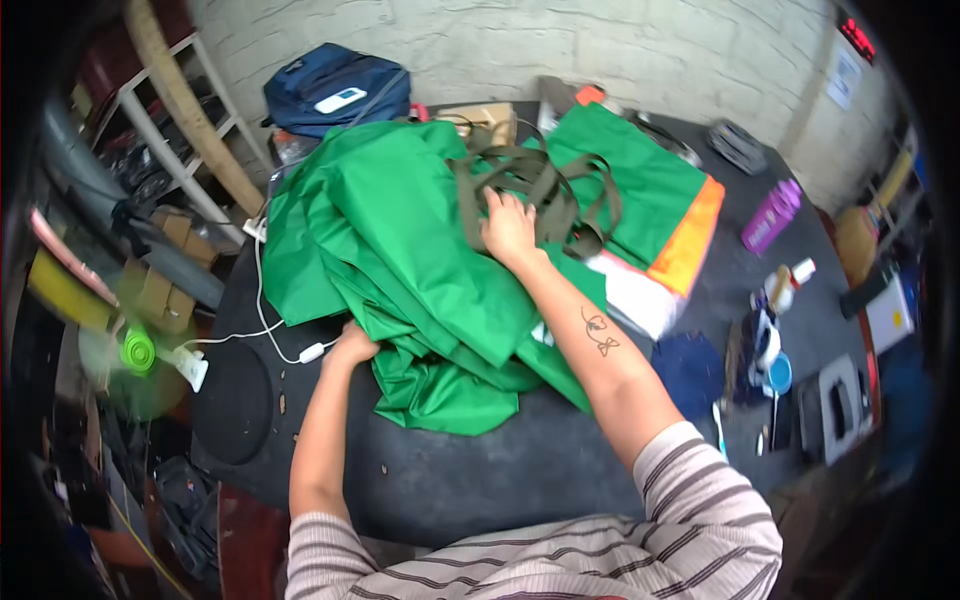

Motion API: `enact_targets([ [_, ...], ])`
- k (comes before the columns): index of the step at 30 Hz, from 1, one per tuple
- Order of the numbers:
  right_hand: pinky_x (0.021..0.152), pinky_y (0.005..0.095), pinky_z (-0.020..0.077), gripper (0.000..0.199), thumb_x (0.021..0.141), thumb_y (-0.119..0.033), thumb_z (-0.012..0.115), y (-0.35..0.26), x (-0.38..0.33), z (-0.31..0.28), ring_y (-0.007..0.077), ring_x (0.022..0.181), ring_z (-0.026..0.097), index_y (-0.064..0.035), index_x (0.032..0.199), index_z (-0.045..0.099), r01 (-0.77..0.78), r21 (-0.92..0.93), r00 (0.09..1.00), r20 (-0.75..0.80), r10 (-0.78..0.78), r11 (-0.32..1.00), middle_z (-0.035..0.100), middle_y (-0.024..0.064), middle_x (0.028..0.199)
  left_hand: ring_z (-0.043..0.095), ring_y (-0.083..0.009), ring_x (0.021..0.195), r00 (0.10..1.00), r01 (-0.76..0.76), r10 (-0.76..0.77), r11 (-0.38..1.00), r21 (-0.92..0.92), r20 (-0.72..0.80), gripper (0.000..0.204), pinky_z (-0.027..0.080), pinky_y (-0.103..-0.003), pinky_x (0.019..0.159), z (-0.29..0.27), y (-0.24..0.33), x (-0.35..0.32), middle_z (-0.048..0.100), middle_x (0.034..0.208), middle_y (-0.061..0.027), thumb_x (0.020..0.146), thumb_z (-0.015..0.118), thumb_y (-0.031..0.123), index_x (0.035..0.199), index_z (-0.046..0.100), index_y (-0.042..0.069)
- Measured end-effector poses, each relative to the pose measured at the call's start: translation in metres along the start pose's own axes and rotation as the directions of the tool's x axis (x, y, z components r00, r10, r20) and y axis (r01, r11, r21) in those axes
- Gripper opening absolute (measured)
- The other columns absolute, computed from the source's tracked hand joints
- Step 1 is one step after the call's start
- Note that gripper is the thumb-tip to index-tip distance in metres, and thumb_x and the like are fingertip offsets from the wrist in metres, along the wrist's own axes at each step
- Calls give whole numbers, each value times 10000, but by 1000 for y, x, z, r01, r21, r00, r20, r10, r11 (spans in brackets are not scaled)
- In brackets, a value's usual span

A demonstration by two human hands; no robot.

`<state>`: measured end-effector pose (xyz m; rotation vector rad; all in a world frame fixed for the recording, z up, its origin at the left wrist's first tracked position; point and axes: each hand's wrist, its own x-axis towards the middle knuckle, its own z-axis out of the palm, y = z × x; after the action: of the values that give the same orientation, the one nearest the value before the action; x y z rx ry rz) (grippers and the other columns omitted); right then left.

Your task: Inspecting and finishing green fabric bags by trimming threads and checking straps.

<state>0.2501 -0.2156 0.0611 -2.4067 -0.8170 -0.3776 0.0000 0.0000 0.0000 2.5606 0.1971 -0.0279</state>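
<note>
A heap of green fabric bags [400,250] lies on the dark table [500,470]. Olive webbing straps [545,190] are tangled on top of the heap at the back. My right hand [510,230] rests flat on the green fabric, its fingers touching the straps. My left hand [352,345] is at the heap's near left edge, its fingers tucked under the fabric folds. One bag at the right has an orange band [690,240] and a white panel [635,295].
A blue backpack [335,88] sits at the table's back left. A white cable [262,320] runs to a small green fan [140,352] at the left. A purple bottle [770,215], a white bottle [788,280] and small tools stand at the right. Shelves line the left wall.
</note>
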Motion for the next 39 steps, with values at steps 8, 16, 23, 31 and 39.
enact_targets([
  [8, 897, 393, 451, 198, 801, -63, 626, 23, -178, -95, 321, 1022, 570, -30, 996, 629, 188, 298, 927, -368, -69, 936, 586, 151, 1039, 502, -309, 1213, 937, -172, 76, 950, -260, -342, 465, 387, -356, 1015, -1, 65, -113, 523, 1292, -174, 883, 617, 125, 1330, 510, 53],
  [16, 880, 375, 424, 346, 875, -297, 612, 47, -272, -111, 302, 1030, 543, -64, 1131, 610, -473, 291, 817, -209, 538, 832, 553, 140, 1100, 434, -385, 1255, 832, -283, 57, 899, -333, -553, 453, 386, -417, 1022, 57, 62, -110, 342, 1392, -216, 933, 571, 231, 1361, 480, 114],
  [23, 731, 383, 465, 137, 808, -133, 660, 11, -232, -111, 296, 802, 593, -30, 896, 640, -97, 80, 891, -438, 122, 992, 610, 132, 843, 426, -413, 1236, 853, -211, -8, 909, -359, -522, 554, 381, -453, 1016, 86, 43, -127, 366, 1376, -235, 976, 456, 304, 1478, 291, 139],
  [31, 428, 274, 413, 643, 758, -455, 745, -15, -137, -94, 134, 449, 516, 82, 1046, 541, -636, 382, 771, 317, 552, 670, 581, 67, 652, 430, -408, 1243, 847, -162, -35, 934, -320, -530, 577, 388, -444, 1015, 89, 44, -131, 376, 1386, -218, 971, 461, 332, 1488, 275, 153],
  [39, 494, 270, 478, 667, 717, 84, 570, -47, -217, -110, 187, 551, 572, 12, 1301, 256, -245, 948, 935, 176, 307, 203, 525, 54, 641, 538, -209, 1140, 655, -279, -475, 571, -772, -588, 453, 423, -308, 969, 97, 42, -129, 538, 1226, -124, 963, 538, 210, 1372, 440, 42],
])
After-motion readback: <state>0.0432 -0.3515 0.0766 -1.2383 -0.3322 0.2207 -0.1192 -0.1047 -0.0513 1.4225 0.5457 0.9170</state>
